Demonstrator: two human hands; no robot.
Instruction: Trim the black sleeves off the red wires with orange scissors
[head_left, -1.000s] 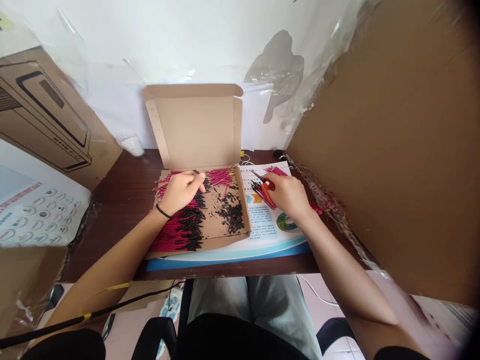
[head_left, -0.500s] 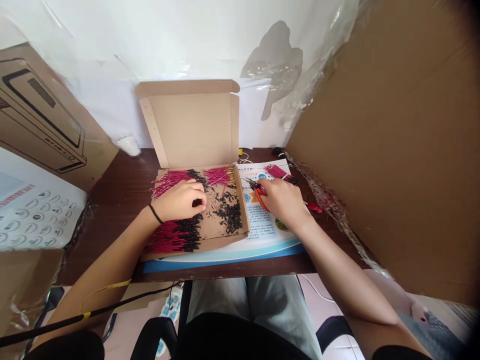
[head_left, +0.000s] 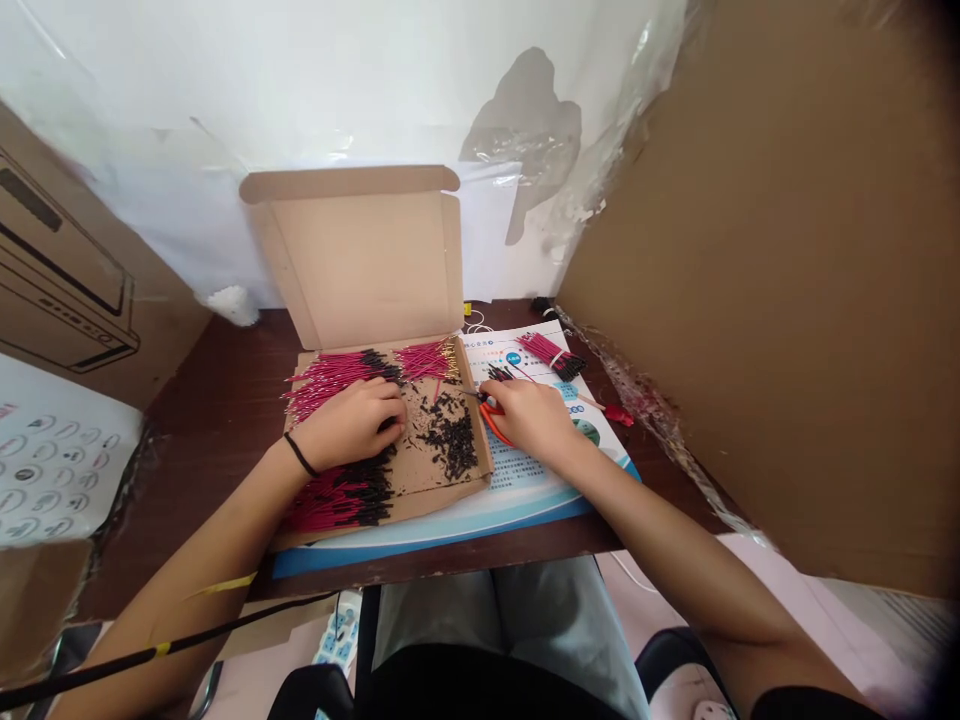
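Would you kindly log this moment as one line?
left hand: over red-and-black wires in open box | right hand: holding orange-handled tool | black scraps: inside box | banded bundle: on printed sheet

Can't really see what the left hand is up to, its fingertips are curled under, so no clue if it's pinching anything. It also blocks a chunk of the wires. The right hand covers part of the orange-handled tool. Fine print on the paper sheet's too small to read.
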